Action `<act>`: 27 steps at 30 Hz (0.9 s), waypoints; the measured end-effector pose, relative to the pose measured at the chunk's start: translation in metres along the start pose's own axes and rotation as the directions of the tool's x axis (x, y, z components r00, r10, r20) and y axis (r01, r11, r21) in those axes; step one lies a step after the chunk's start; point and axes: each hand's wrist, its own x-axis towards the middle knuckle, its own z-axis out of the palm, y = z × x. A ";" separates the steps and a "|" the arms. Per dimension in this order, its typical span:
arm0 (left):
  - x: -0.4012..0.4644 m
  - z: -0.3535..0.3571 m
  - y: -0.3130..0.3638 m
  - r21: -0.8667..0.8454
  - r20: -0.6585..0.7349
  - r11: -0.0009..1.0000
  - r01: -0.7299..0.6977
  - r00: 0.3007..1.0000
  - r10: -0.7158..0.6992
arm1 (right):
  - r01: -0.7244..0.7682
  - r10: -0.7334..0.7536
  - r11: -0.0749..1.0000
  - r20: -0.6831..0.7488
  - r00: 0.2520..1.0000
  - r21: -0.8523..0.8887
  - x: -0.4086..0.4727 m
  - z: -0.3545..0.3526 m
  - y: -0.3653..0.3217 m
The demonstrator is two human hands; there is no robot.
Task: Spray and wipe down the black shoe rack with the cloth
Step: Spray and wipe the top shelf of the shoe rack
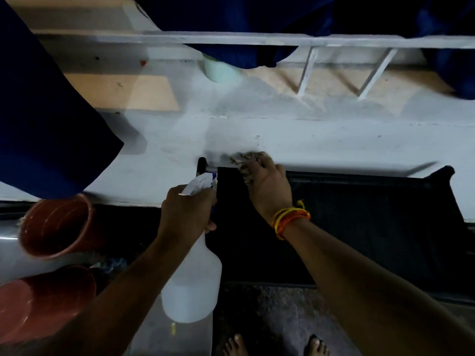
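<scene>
- Black rack (359,222) is seen from above, set against a pale wall (308,140); its back edge runs along the wall from the left corner post (201,165) to a flared right corner (442,173).
- Rack top is bare to the right of the hands, with open surface as far as the right corner.
- Left of the rack, room is tight: two reddish buckets (56,227) are stacked near the wall, just beside the left forearm.
- Dark blue fabric (46,111) hangs over the upper left; more hangs along a pale rail (282,41) above.
- Bare feet (236,345) are visible at the bottom edge, in front of the rack, on a dark floor.
- Left hand (186,214) is closed around the neck of the spray bottle (192,278); the nozzle points towards the rack's left back corner, and the translucent body hangs down below the fist.
- Right hand (267,183) is reached forward, palm down, fingers clenched on the cloth (246,159).
- Cloth is pressed at the rack's back edge, touching the wall, just right of the corner post; its outline is blurred.
- Orange and yellow thread band (290,219) is worn on the right wrist.
- Both forearms are extended from the bottom of the view, converging on the left back corner.
</scene>
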 end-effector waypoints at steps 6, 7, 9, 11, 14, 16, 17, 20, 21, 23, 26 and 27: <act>-0.014 0.044 0.006 -0.006 0.075 0.999 -0.042 0.996 0.042 | -0.173 0.173 0.984 0.007 0.985 -0.045 -0.016 -0.041 0.080; -0.016 0.051 0.008 -0.007 0.087 0.999 -0.054 0.995 0.054 | -0.194 0.194 0.980 0.009 0.981 -0.042 -0.019 -0.046 0.092; -0.023 0.070 0.011 0.000 0.118 0.997 -0.078 0.990 0.077 | -0.242 0.242 0.969 0.008 0.970 -0.049 -0.026 -0.060 0.120; -0.030 0.087 0.015 0.023 0.140 0.996 -0.084 0.987 0.080 | -0.293 0.294 0.954 0.013 0.956 -0.058 -0.033 -0.073 0.147; -0.038 0.114 0.017 0.048 0.158 0.996 -0.074 0.985 0.066 | -0.341 0.342 0.938 0.009 0.940 -0.061 -0.041 -0.090 0.184; -0.042 0.133 0.019 0.064 0.161 0.997 -0.053 0.986 0.042 | -0.371 0.372 0.926 0.006 0.928 -0.068 -0.046 -0.100 0.207; -0.044 0.140 0.019 0.068 0.162 0.997 -0.045 0.986 0.034 | -0.385 0.387 0.920 0.006 0.922 -0.075 -0.048 -0.105 0.216; -0.052 0.167 0.019 0.080 0.179 0.996 -0.045 0.983 0.030 | -0.436 0.438 0.895 0.008 0.899 -0.096 -0.057 -0.122 0.250; -0.055 0.176 0.019 0.084 0.188 0.995 -0.046 0.982 0.029 | -0.453 0.456 0.886 0.009 0.890 -0.101 -0.060 -0.128 0.260; -0.059 0.192 0.020 0.087 0.205 0.995 -0.048 0.978 0.029 | -0.480 0.483 0.872 0.016 0.875 -0.100 -0.063 -0.139 0.276; -0.068 0.219 0.027 0.099 0.226 0.993 -0.068 0.973 0.044 | -0.475 0.479 0.877 0.043 0.877 -0.075 -0.063 -0.151 0.292; -0.071 0.227 0.030 0.099 0.239 0.992 -0.077 0.970 0.051 | -0.466 0.469 0.883 0.038 0.883 -0.054 -0.063 -0.153 0.293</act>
